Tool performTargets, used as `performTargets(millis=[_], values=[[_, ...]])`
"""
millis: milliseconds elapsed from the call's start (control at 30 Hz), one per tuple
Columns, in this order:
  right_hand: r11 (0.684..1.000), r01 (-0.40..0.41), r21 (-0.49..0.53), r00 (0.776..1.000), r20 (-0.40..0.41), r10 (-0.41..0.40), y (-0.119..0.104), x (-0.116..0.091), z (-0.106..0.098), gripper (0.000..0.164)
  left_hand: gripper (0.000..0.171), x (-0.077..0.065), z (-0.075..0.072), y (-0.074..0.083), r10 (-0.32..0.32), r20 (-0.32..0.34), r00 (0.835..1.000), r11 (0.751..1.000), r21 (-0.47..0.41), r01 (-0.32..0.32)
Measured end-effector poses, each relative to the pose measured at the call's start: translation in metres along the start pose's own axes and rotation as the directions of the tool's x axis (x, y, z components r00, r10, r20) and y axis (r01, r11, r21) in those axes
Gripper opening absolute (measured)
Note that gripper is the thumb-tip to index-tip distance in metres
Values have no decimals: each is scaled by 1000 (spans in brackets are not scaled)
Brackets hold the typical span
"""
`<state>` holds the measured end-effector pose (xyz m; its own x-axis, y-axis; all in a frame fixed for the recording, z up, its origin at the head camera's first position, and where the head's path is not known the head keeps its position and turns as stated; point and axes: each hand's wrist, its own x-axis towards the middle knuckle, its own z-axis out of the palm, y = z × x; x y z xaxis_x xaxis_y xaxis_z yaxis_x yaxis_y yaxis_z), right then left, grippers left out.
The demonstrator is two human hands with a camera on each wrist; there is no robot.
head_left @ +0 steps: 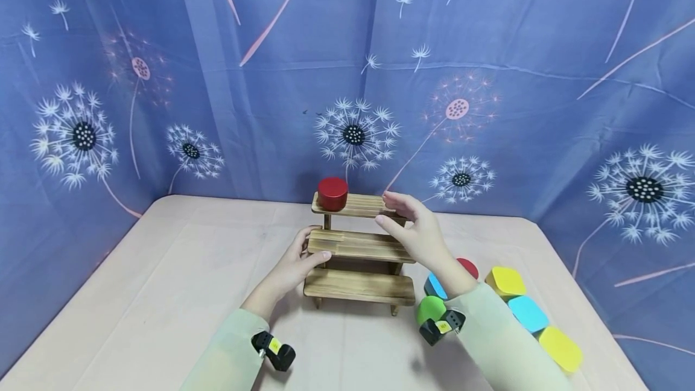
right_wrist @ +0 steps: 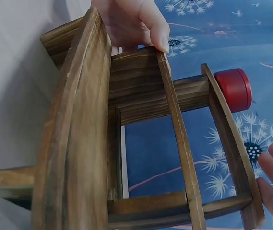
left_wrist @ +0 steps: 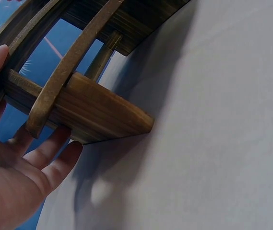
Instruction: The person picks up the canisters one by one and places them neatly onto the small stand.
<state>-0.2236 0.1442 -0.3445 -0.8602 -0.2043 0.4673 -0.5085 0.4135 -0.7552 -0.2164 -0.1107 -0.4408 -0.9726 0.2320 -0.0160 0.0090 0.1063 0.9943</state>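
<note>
A three-tier wooden stand [head_left: 358, 286] stands on the table. My left hand [head_left: 293, 263] holds the left end of its middle tier, thumb on the front edge; the left wrist view shows that hand [left_wrist: 18, 175] with its fingers around the tier's side. On the left part of the top tier sits a red cylinder [head_left: 332, 193], seen also as a red cylinder [right_wrist: 233, 90] in the right wrist view. My right hand [head_left: 418, 231] is by the right end of the top tier, fingers extended and holding nothing. Whether it touches the wood I cannot tell.
On the table right of the stand lie a green block [head_left: 431, 309], a blue block [head_left: 434, 286] and a red block [head_left: 468, 267], partly behind my right arm. Farther right are yellow blocks [head_left: 560, 349] and a light-blue block [head_left: 528, 313]. Blue dandelion-print curtain [head_left: 260, 107] surrounds the table.
</note>
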Motion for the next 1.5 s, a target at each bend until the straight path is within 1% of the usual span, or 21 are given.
performTargets(millis=[333,533,767,1100,1133,1333,1367,1500], values=[[1000,1,7,1000,-17,-1,0,-13,-12,44,66,1,0,1,-2,2,1000,1000,8,2],[999,20,47,999,-46,-18,5,-20,-18,41,64,0,0,1,-9,-4,1000,1000,5,9],[999,32,26,998,-55,-31,11,-27,-24,40,64,-2,1,2,-1,-5,1000,1000,-4,1],[1000,17,11,997,-73,-16,18,-37,-30,39,65,-1,1,2,-2,3,1000,1000,-4,2],[1000,12,4,997,-72,-12,14,-38,-31,38,66,-1,1,2,-3,4,1000,1000,-4,3],[1000,4,12,998,-64,-3,15,-43,-35,38,69,-1,0,2,-13,1,1000,1000,-1,13],[1000,4,17,998,-64,-3,20,-43,-35,38,68,-1,0,2,-14,2,1000,1000,-1,14],[1000,-2,13,998,-66,2,23,-46,-39,38,67,-1,-1,2,-16,1,1000,1000,2,16]])
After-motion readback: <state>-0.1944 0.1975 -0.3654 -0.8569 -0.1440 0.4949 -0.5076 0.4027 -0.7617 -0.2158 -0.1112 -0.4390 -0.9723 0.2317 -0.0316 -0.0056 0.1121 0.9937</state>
